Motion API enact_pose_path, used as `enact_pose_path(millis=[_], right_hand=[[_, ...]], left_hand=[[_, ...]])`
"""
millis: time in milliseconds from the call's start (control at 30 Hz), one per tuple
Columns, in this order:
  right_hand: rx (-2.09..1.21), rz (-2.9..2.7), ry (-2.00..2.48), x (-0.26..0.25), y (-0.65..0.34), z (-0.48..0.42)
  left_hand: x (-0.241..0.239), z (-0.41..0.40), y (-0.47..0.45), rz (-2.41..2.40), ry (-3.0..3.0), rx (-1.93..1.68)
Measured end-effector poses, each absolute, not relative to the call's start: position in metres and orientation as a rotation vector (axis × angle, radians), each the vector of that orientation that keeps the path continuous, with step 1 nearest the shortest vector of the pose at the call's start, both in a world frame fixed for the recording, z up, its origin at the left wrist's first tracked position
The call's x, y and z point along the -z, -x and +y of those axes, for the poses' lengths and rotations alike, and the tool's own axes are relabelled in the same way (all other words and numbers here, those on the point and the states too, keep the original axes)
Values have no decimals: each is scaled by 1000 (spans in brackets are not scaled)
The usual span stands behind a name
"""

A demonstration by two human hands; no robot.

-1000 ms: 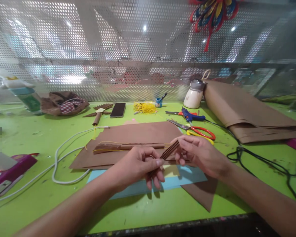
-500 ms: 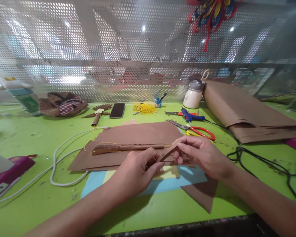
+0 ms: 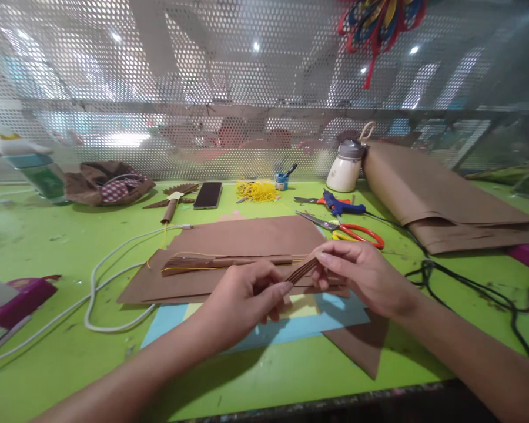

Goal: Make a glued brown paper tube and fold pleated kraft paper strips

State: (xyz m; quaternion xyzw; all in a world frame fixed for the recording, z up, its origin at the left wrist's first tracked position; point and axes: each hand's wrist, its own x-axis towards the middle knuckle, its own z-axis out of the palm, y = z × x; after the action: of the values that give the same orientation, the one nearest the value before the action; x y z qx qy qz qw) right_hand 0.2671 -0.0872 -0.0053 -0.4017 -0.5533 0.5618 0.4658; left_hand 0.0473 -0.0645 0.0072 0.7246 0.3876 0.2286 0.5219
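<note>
Between my two hands is a narrow piece of brown paper (image 3: 303, 269), its edges showing as several thin parallel layers like pleats. My left hand (image 3: 251, 296) pinches its lower left end between thumb and fingers. At the upper right end, the thumb and fingertips of my right hand (image 3: 357, 270) are closed on it. Just behind my hands, a rolled brown paper bundle (image 3: 242, 262) with yellow string lies on larger brown paper sheets (image 3: 255, 232). Below those are light blue paper (image 3: 273, 335) and pale yellow paper (image 3: 302, 305).
Scissors (image 3: 357, 234) and a blue glue gun (image 3: 339, 204) lie behind my right hand. Farther back are a phone (image 3: 208, 195), yellow shredded strands (image 3: 256, 191) and a white jar (image 3: 346, 167). A white cable (image 3: 90, 299) runs left; a folded brown paper stack (image 3: 441, 188) stands right.
The brown paper piece has turned, so its layered edges now show where a flatter face showed before. My left hand's fingers have shifted slightly; my right hand has stayed nearly in place.
</note>
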Motion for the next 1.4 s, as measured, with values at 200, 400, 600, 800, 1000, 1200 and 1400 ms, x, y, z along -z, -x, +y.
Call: enact_pose_path(millis=[200,400,600,800,1000,1200,1400], right_hand=[[-1381,-1325,1016,5,-266,-87],[-1390,-1371,1005,4,-265,-88],[-1366,-1431,1023,2,-265,-88],[-1428,-1389,961,5,-267,-88],[-1450,-1370,894,8,-268,-87],[-1457,-1347,920,8,-268,-87],[-1379,-1395,971,3,-266,-90]], left_hand=[[1,-57,-47,855,-1400,-532],[5,-56,-47,826,-1332,-595],[0,-56,-48,890,-1422,-654],[-5,-61,-46,978,-1804,-768],[-3,-65,-41,911,-2391,-1034],[3,-64,-37,865,-2572,-1101],[-6,-66,-40,948,-2335,-1017]])
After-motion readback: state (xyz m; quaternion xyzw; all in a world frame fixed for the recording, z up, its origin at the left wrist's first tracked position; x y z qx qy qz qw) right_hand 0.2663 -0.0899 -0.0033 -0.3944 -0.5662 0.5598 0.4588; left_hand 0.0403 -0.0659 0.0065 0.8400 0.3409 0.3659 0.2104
